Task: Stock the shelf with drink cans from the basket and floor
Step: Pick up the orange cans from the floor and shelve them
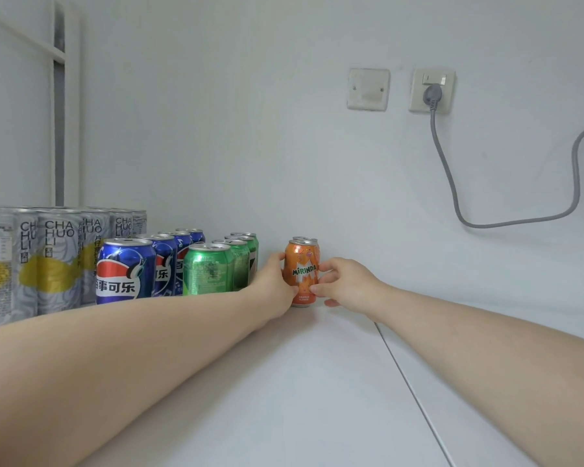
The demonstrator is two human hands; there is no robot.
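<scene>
Between two hands (pixel 273 281) (pixel 349 284), one orange can (pixel 301 269)

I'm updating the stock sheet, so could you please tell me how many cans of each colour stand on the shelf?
Silver cans: 5 in view, more may be hidden
Blue cans: 4
Green cans: 4
Orange cans: 2, the left hand and right hand gripping the front orange can
Total: 15 in view

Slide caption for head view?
Left hand and right hand hold an orange Mirinda can on the shelf beside green cans.
</scene>
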